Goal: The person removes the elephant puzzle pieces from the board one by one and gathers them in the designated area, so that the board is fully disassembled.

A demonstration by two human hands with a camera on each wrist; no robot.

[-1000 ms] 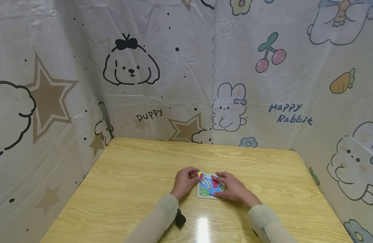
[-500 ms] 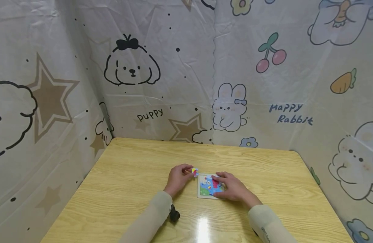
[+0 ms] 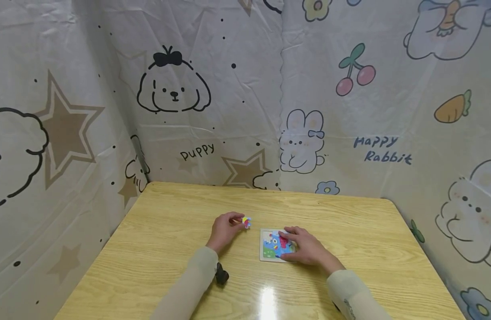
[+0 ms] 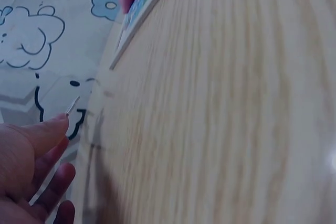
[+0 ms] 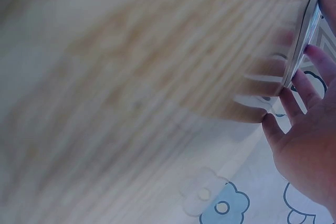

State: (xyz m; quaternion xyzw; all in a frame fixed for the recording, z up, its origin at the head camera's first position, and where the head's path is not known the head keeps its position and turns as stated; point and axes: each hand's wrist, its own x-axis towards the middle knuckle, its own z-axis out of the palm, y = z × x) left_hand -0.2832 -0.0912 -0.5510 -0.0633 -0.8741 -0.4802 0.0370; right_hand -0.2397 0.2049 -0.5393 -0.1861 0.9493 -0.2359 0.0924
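Note:
My left hand (image 3: 223, 231) pinches a small puzzle piece (image 3: 247, 222) with yellow, red and blue print, held up left of the board. Seen edge-on in the left wrist view, the piece (image 4: 73, 105) is a thin pale sliver at the fingertips. A square jigsaw puzzle (image 3: 262, 249) with a pale frame and a blue cartoon animal lies flat on the table. A gap shows at its upper left. My right hand (image 3: 307, 247) rests over the puzzle's right side with fingers spread, hiding part of the picture. In the right wrist view, the fingertips touch the board (image 5: 303, 35).
The light wood-grain table (image 3: 181, 209) meets a printed cloth wall (image 3: 245, 89) at the back and both sides. A black device (image 3: 221, 274) is on the left wrist. Bright glare shows near the table's front.
The left hand has lifted the puzzle piece off the board's upper-left corner and moved left with it, baring a gap there. The right hand has stayed on the puzzle.

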